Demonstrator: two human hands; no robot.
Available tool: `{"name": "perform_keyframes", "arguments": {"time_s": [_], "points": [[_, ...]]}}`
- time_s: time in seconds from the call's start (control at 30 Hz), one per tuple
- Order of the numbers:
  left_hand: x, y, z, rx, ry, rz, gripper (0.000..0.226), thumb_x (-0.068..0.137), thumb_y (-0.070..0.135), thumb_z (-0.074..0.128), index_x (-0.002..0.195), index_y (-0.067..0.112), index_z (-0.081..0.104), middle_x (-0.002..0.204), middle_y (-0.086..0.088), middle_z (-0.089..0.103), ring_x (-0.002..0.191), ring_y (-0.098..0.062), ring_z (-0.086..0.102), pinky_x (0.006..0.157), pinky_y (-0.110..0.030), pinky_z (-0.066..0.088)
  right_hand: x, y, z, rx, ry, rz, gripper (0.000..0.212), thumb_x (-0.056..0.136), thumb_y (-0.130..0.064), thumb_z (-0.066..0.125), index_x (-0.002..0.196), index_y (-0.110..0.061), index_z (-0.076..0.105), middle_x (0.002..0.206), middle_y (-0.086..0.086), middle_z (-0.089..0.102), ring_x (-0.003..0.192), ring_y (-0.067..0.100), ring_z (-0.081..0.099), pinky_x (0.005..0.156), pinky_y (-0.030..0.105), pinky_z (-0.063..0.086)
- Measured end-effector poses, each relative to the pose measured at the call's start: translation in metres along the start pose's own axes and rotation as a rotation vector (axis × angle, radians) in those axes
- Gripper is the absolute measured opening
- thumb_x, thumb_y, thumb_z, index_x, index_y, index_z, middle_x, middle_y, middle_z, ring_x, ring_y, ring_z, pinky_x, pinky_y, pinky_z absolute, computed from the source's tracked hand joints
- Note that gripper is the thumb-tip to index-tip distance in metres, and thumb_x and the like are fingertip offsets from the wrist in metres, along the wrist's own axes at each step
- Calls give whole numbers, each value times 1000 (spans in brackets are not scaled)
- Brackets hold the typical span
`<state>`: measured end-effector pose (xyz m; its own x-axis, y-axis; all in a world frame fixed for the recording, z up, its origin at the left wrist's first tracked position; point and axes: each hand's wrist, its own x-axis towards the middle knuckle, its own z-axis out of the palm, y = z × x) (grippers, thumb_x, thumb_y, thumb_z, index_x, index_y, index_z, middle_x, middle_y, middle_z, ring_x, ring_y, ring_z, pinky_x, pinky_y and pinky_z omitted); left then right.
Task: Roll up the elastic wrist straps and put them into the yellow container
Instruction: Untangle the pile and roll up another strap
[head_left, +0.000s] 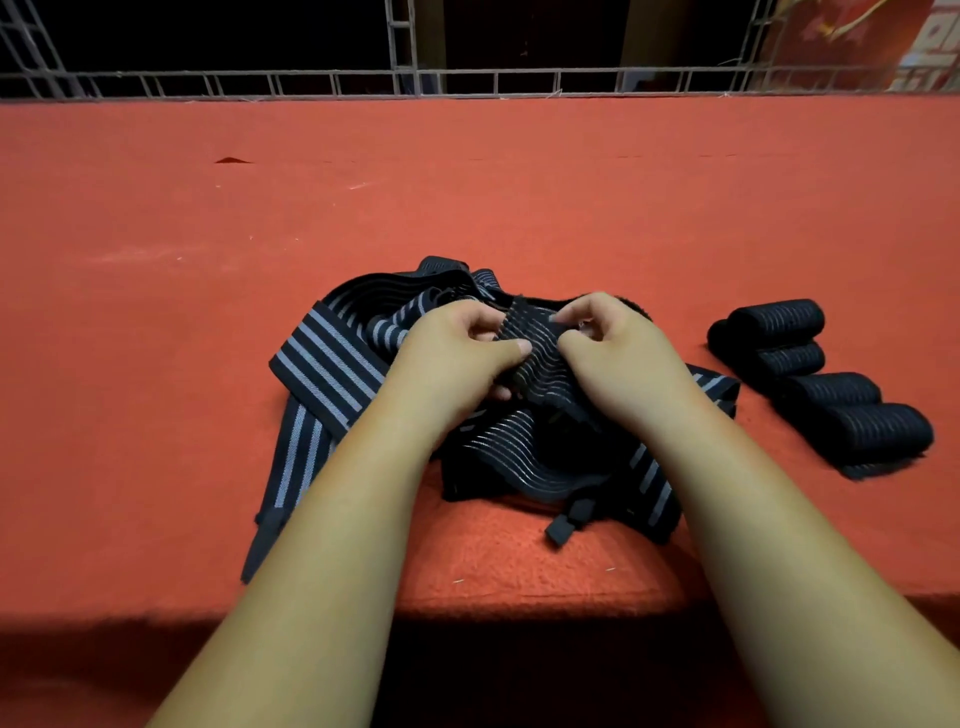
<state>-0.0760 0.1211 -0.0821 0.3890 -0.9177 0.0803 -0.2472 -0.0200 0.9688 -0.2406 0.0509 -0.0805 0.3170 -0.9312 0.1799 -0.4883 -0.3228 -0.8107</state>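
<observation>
I see both hands meeting over a loose pile of elastic wrist straps (332, 358) near the front edge of the red felt-covered table (467, 197). My left hand (457, 348) and right hand (618, 348) share 1 black strap with thin grey lines (537, 364), raised slightly above the heap. The left fingers (514, 349) are curled, with the thumb pressed on the strap's upper face. The right fingers are also curled and pinch the same strap from the other side, so the 2 hands sit just beside each other. I cannot tell how far this strap is rolled, since the hands cover most of it.

Wider straps with bold grey stripes spread out to the left and trail toward the front edge, and a short dark tab (563, 527) sticks out at the front of the pile. To the right, apart from the heap, at least 4 rolled straps (826, 384) lie side by side in a slanted row. A metal grille (467, 83) runs along the table's far edge.
</observation>
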Motion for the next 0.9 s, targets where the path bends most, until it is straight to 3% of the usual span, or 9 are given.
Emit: {"name": "perform_keyframes", "arguments": {"time_s": [0.07,0.17,0.23,0.33,0.47,0.57,0.67,0.83,0.9], "points": [[3,-2,4,-61,103,-8,11,92,12,83,97,20,78,85,3,81,80,-22,81,85,-49,68,0,1,1,-32,-21,-60,37,93,-31,62,129,-36,63,118,-10,62,106,12,65,91,32,52],[2,4,9,-246,110,-17,9,99,12,77,108,10,78,89,-5,82,82,-21,80,82,-40,68,-3,-3,-3,-26,-129,-125,50,88,-39,61,138,-38,65,131,-17,63,126,4,60,113,32,47],[-1,14,12,-475,13,-52,21,106,18,69,117,1,75,101,-13,83,92,-24,81,83,-33,66,-4,-4,-7,63,-210,-98,42,92,-37,64,133,-39,70,126,-20,73,120,-2,66,112,34,50],[-1,22,12,-557,-96,-79,40,112,37,58,122,2,75,113,-14,82,106,-24,81,94,-35,64,-9,-7,-11,161,-226,-69,22,100,-42,65,116,-32,77,110,-9,82,106,11,77,101,44,59],[9,18,13,-175,13,65,26,110,17,55,110,12,81,105,-2,84,102,-17,80,96,-38,64,-4,-7,-10,500,-49,163,27,111,-25,54,107,-13,78,97,8,84,93,30,82,90,51,66],[21,7,16,403,106,186,36,99,6,54,116,29,76,115,12,77,105,-5,71,92,-27,56,6,-1,-8,758,2,352,24,111,-12,47,99,-8,67,82,9,72,59,21,67,55,36,56],[28,-2,24,691,-3,186,50,95,5,59,139,27,67,137,5,68,125,-17,64,104,-33,52,12,9,-12,654,4,377,19,108,-13,48,93,-16,60,77,4,62,49,12,44,45,27,35],[43,-24,33,869,-67,67,36,94,14,67,128,23,62,124,-1,65,116,-28,63,92,-43,55,8,12,-10,428,-127,308,27,104,-21,47,112,-13,72,104,16,82,48,12,47,47,28,40],[49,-29,31,895,-86,-2,39,90,20,71,128,22,60,125,-2,64,121,-31,60,96,-48,56,7,14,-8,359,-133,301,26,107,-27,47,111,-19,72,87,16,77,51,16,54,49,30,46]]}}
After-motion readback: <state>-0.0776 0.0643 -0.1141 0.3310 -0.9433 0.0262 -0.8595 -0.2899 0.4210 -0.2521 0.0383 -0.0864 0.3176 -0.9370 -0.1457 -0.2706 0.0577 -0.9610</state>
